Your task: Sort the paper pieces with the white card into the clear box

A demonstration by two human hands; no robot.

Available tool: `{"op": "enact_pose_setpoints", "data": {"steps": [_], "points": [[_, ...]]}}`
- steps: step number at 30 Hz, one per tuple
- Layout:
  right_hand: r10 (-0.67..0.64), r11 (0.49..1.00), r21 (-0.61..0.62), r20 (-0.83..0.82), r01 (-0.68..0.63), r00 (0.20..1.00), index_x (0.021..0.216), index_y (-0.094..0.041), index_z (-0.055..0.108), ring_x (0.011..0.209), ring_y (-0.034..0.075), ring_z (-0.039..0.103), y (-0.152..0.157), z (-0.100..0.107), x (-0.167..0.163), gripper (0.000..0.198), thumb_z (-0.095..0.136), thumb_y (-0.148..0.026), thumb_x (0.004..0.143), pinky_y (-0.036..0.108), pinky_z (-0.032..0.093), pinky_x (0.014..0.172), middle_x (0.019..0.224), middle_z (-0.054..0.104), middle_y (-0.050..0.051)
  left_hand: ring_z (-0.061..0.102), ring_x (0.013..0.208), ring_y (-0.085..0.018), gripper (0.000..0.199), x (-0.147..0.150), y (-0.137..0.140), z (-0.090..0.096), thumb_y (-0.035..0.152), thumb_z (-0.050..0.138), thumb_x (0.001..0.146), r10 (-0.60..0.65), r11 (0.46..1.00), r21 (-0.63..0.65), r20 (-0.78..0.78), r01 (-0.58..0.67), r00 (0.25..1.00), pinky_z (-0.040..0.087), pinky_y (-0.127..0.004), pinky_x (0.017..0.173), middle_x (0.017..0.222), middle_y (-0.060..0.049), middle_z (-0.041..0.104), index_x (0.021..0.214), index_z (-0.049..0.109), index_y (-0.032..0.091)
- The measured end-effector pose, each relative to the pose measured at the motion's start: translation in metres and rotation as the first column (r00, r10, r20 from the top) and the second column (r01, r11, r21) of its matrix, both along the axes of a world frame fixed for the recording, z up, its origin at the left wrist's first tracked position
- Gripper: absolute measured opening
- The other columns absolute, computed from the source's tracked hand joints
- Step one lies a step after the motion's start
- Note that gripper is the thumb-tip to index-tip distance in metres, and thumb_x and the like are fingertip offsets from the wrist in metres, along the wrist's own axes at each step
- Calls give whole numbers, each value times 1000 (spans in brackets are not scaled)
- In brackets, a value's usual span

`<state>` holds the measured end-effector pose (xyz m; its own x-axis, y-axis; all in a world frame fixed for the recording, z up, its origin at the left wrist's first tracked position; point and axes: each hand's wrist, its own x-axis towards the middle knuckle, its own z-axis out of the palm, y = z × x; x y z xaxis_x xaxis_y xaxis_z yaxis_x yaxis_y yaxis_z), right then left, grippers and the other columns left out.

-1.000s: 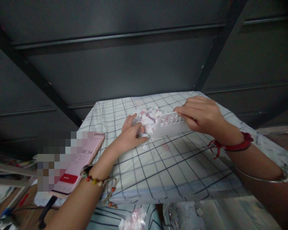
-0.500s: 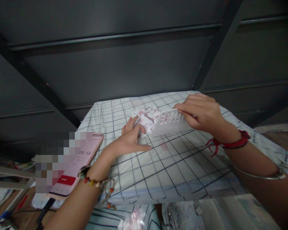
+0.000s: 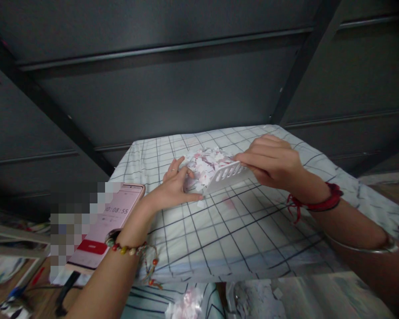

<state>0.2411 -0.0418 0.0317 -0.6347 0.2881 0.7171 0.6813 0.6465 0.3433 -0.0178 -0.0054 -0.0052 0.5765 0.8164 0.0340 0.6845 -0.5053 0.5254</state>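
A loose heap of torn paper scraps (image 3: 204,165), white with pink bits, lies on the checked cloth (image 3: 219,230). Against its near right side stands a white slotted plastic piece (image 3: 228,177), tilted, its lower edge at the cloth. My right hand (image 3: 272,161) pinches the top right part of this piece. On the heap's left side rests my left hand (image 3: 176,184), fingers spread and curved around the scraps, thumb stretched toward the plastic piece's lower left corner. One small scrap lies just below that thumb.
A phone (image 3: 109,221) showing a running timer lies at the cloth's left edge. Dark panels (image 3: 159,97) rise behind the table. Below the front edge are a clear container (image 3: 252,299) of scraps and a crumpled pinkish plastic bundle (image 3: 186,303).
The slotted plastic piece has moved slightly left and tilted lower, my right hand with it. My left hand has shifted a little left and up, its thumb now near the piece's corner.
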Motion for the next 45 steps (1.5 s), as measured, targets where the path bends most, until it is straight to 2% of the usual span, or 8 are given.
{"op": "enact_pose_setpoints", "data": {"steps": [3,8,14,22,31,37,41,45], "points": [[30,999,-18,17,-30,999,79,-21,62,60,13,47,-1,1,1,25,39,-15,85,28,38,59,61,57,0,-7,136,-40,57,-1,0,0,47,76,58,-18,999,-27,-31,17,999,14,-57,106,149,-13,4,98,46,20],[31,1000,1,-25,-30,999,78,-20,61,60,13,47,0,2,4,22,40,-17,85,29,38,60,61,56,0,-7,135,-42,54,0,-1,0,42,76,59,-12,999,-47,-59,9,998,12,-58,106,149,-14,2,98,47,19],[132,990,-39,-49,-134,990,78,-19,59,59,12,47,0,1,3,20,41,-20,86,29,38,60,60,54,0,-10,136,-37,32,2,-1,3,25,64,73,46,999,-11,-86,-47,995,12,-54,107,149,-13,3,97,45,19],[112,965,-233,-44,-119,993,76,-23,58,63,13,50,-6,0,1,27,34,-24,88,31,40,66,62,56,-1,-5,138,-32,19,3,1,1,24,56,80,50,992,111,11,-51,999,11,-51,109,149,-10,9,93,43,21],[37,994,-96,-90,-45,995,73,-20,59,59,13,49,-1,7,7,24,39,-21,87,30,39,64,59,54,0,-4,137,-34,19,6,-1,0,26,56,78,25,996,91,10,-26,1000,13,-50,109,149,-9,8,93,45,20],[39,982,-185,-37,-46,999,71,-21,58,58,14,46,-2,5,7,26,39,-25,88,29,40,61,58,52,0,-4,137,-33,17,6,-2,-1,29,55,79,12,995,94,22,-14,1000,14,-49,109,149,-8,8,92,47,21],[18,988,-153,-54,-26,998,71,-20,59,58,14,48,-1,9,7,26,39,-23,87,29,42,62,58,53,1,-3,138,-33,16,7,-3,-1,28,55,80,0,994,107,10,-1,1000,14,-49,109,149,-9,9,92,47,20],[-86,989,-121,20,87,996,74,-19,61,63,14,53,-1,24,11,24,40,-20,86,28,44,64,63,59,2,-3,137,-35,15,7,-4,-2,25,54,81,-9,994,108,11,8,1000,15,-51,108,148,-10,9,93,48,19]]}}
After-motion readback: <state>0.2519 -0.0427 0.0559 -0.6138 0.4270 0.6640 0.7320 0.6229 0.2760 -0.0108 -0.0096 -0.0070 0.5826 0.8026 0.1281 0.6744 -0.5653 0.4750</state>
